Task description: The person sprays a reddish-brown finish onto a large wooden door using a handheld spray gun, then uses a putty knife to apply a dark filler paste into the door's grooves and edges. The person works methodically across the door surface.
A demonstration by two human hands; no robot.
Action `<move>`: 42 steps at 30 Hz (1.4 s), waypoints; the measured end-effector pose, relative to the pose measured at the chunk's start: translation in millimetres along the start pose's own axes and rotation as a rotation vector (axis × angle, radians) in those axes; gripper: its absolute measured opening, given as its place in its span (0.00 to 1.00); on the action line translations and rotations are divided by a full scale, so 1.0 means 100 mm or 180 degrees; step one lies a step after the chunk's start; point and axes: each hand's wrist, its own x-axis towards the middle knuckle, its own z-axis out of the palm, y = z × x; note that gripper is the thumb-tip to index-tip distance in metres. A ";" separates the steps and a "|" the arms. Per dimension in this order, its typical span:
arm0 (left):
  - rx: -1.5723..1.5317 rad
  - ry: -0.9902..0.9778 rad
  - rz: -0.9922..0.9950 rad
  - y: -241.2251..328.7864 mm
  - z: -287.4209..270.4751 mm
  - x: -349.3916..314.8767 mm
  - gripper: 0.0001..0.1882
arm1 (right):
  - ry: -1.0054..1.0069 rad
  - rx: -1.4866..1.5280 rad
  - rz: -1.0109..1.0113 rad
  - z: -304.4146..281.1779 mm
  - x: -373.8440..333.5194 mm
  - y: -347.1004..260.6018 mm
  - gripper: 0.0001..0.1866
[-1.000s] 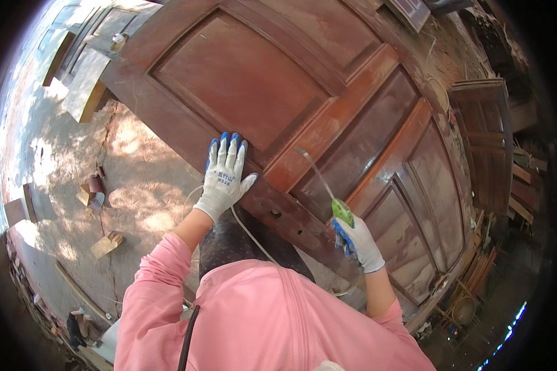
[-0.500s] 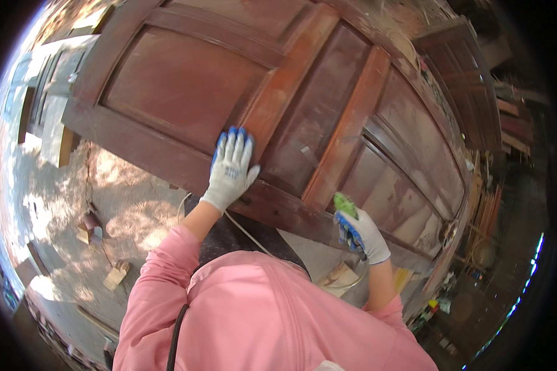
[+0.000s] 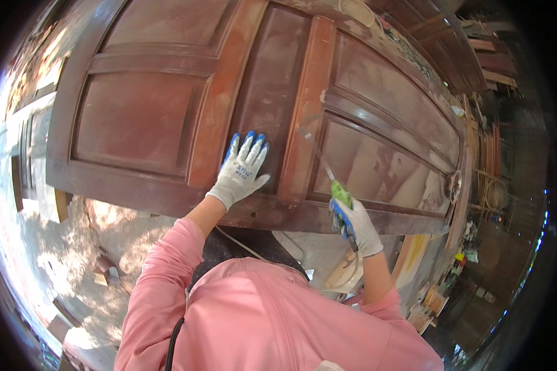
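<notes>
A large reddish-brown panelled wooden door (image 3: 136, 123) lies in front of me, its surface dusty with paler patches. My left hand (image 3: 240, 171), in a white glove with blue fingertips, rests on its near part beside the narrow central panel, fingers stretched out and nothing in them. Just over the door's near edge, right of the middle, my right hand (image 3: 360, 226) wears a matching glove. Its fingers wrap round a green air blow gun (image 3: 340, 193), whose thin metal nozzle points up and left over the door; the tip is blurred.
A pale hose (image 3: 241, 246) runs below the door's near edge. Another dark panelled door (image 3: 442, 46) stands at the far right, near stacked wood strips (image 3: 495, 148). Wood blocks lie on the sunlit concrete floor (image 3: 130, 241) at the left.
The door has shifted left in view. My left hand now lies by the narrow central panel instead of the left orange strip. The blow gun's nozzle now shows clearly over the door.
</notes>
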 end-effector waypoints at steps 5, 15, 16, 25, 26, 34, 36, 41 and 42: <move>0.0290 0.0334 -0.0461 -0.07 0.03 0.64 0.41 | 0.0611 0.0309 0.0026 -0.14 0.09 0.02 0.17; -0.0076 0.0262 0.0568 0.22 0.09 1.20 0.36 | 0.0784 0.0776 -0.0290 -0.05 0.62 -0.23 0.20; 0.0033 0.0448 0.0436 0.10 0.05 1.30 0.35 | 0.0699 0.0758 -0.0337 -0.03 0.71 -0.26 0.20; 0.0386 0.1013 -0.0249 -0.82 -0.04 1.43 0.36 | 0.0730 0.1646 -0.0429 0.10 1.51 -0.58 0.22; 0.0500 0.0894 -0.0388 -0.78 -0.07 1.40 0.36 | 0.0694 0.1510 -0.0520 0.01 1.55 -0.56 0.22; 0.0655 0.0608 -0.0559 -0.68 -0.15 1.38 0.37 | 0.1205 0.1913 -0.0589 -0.57 1.69 -0.26 0.22; 0.0666 0.0566 -0.0567 -0.67 -0.16 1.37 0.37 | 0.1463 0.2431 -0.0548 -0.54 1.73 -0.30 0.22; 0.0682 0.0497 -0.0608 -0.70 -0.17 1.38 0.37 | 0.0777 0.2007 -0.0876 -0.54 2.03 -0.68 0.22; 0.0655 0.0525 -0.0571 -0.72 -0.16 1.39 0.37 | 0.0763 0.1930 -0.0884 -0.56 2.17 -0.77 0.22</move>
